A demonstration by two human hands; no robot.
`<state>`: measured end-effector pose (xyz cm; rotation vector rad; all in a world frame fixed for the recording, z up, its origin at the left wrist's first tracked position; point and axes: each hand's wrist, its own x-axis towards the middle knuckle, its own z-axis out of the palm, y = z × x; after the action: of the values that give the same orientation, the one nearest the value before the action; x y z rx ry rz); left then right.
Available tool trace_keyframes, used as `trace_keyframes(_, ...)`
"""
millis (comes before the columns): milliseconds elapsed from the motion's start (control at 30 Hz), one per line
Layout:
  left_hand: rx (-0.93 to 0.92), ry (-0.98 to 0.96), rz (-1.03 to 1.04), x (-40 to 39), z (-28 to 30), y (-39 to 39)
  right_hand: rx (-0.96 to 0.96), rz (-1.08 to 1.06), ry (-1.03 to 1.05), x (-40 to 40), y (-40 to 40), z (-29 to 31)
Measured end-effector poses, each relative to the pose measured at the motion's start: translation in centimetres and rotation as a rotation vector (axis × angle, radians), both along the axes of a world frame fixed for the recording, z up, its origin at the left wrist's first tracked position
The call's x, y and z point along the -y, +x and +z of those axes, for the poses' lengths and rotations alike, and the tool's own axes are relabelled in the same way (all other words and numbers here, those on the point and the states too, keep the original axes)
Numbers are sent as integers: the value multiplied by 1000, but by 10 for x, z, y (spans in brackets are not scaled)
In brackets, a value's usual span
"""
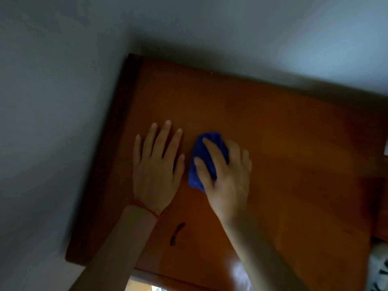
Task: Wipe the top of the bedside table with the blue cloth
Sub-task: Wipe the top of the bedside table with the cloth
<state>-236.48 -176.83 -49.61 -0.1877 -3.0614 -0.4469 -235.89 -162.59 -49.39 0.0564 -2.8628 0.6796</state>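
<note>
on the bedside table [283, 143], right hand [225, 173] gripping blue cloth [199, 164], left hand [156, 164] flat, fingers spread, no legible writing

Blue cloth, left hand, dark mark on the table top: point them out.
blue cloth [200, 152]: head view, bare upper fold beside the fingers.
left hand [156, 164]: head view, back of the hand.
dark mark [177, 233]: head view, middle of the curved streak.

Bedside table [283, 143] sits in a corner, walls [52, 101] behind & to its left. On top: left hand [156, 166] flat, cloth [204, 158] just right of it, under right hand [227, 175]. A mark [177, 234] lies nearer the front edge, btwn the forearms.
</note>
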Motion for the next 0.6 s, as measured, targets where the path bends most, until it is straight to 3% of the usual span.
trace_keyframes(133, 15, -10, -1, 0, -6, 0, 18, 80, 48, -8, -34, 0)
trace_keyframes(267, 20, -7, 11, 0, -4, -1, 2, -46, 37, -5, -107, 0)
trace_keyframes(467, 39, 1, 7, 0, -3, -2, 22, 21, 19, -2, -55, 1)
trace_keyframes(600, 53, 9, 4, 1, -3, -3, 14, -33, 48, -6, -118, -1)
